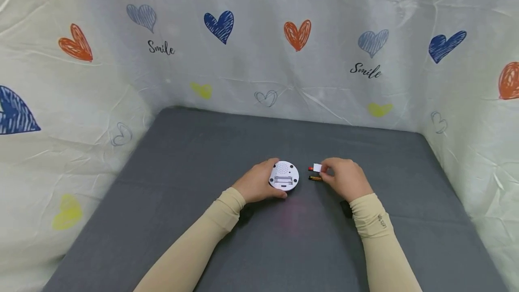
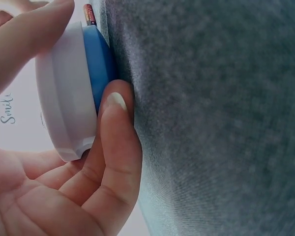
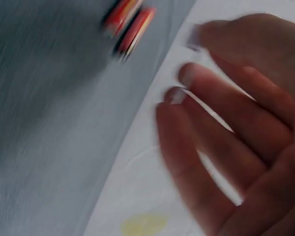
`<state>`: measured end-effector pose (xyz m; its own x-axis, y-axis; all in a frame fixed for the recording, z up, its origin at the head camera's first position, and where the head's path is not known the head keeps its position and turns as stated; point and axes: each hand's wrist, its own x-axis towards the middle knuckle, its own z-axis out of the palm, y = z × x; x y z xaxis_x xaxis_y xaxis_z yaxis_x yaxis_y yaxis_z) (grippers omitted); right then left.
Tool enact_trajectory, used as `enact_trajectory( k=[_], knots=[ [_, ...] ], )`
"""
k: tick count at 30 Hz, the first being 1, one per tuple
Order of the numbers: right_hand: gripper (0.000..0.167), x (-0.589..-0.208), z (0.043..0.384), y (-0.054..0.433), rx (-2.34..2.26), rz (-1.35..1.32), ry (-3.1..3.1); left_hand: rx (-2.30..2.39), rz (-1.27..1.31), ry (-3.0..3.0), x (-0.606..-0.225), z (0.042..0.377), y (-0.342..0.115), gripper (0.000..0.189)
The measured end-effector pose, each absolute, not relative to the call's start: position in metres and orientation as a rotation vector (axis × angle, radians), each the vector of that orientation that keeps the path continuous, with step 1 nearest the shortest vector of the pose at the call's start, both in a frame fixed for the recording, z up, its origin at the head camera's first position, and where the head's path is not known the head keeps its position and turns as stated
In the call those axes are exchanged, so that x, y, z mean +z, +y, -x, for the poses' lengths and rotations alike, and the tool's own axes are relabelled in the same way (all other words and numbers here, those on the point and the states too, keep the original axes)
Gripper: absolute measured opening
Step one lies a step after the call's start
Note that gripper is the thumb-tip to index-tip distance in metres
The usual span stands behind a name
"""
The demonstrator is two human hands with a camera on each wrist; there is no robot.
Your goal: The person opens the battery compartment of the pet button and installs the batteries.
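Note:
My left hand [image 1: 259, 181] grips a round white device [image 1: 284, 169] by its side, fingers and thumb curled around the rim. Its upturned face shows speaker holes and an uncovered battery compartment. In the left wrist view the device has a white body [image 2: 64, 93] above a blue part [image 2: 99, 64] close to the cloth. Between thumb and fingertips, my right hand [image 1: 344, 178] pinches a small white flat piece [image 1: 317, 167]. Below that hand lie two batteries, a black-and-orange one [image 1: 315, 178] and one partly covered by the piece, its red end [image 1: 310, 168] showing.
A dark grey cloth [image 1: 227, 148] covers the table. White curtains [image 1: 251, 66] printed with hearts stand behind and at both sides. Dark wrist gear [image 1: 346, 209] shows beneath the right wrist.

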<state>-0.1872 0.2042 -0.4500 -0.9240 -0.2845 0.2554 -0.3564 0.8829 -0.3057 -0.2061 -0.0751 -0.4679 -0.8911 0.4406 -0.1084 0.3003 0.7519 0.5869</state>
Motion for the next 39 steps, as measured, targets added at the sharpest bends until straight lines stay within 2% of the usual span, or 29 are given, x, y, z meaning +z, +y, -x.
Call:
enact_trajectory(
  k=[5, 13, 18, 25, 33, 39],
  knots=[
    [0.014, -0.451, 0.191, 0.229, 0.481, -0.299, -3.022, 0.840, -0.583, 2.718, -0.468, 0.206, -0.075, 0.106],
    [0.013, -0.453, 0.193, 0.235, 0.458, -0.211, -3.150, 0.842, -0.581, 2.720, -0.466, 0.207, -0.077, 0.105],
    [0.014, -0.453, 0.192, 0.230, 0.477, -0.237, -3.078, 0.839, -0.589, 2.723, -0.466, 0.206, -0.077, 0.105],
    [0.003, -0.458, 0.196, 0.207, 0.477, -0.359, -2.917, 0.876, -0.601, 2.704, -0.469, 0.205, -0.077, 0.105],
    [0.010, -0.471, 0.206, 0.194, 0.445, -0.357, -2.971, 0.884, -0.577, 2.670, -0.470, 0.201, -0.074, 0.106],
    [0.002, -0.476, 0.211, 0.189, 0.424, -0.381, -2.963, 0.879, -0.573, 2.693, -0.467, 0.202, -0.077, 0.106]
  ],
)
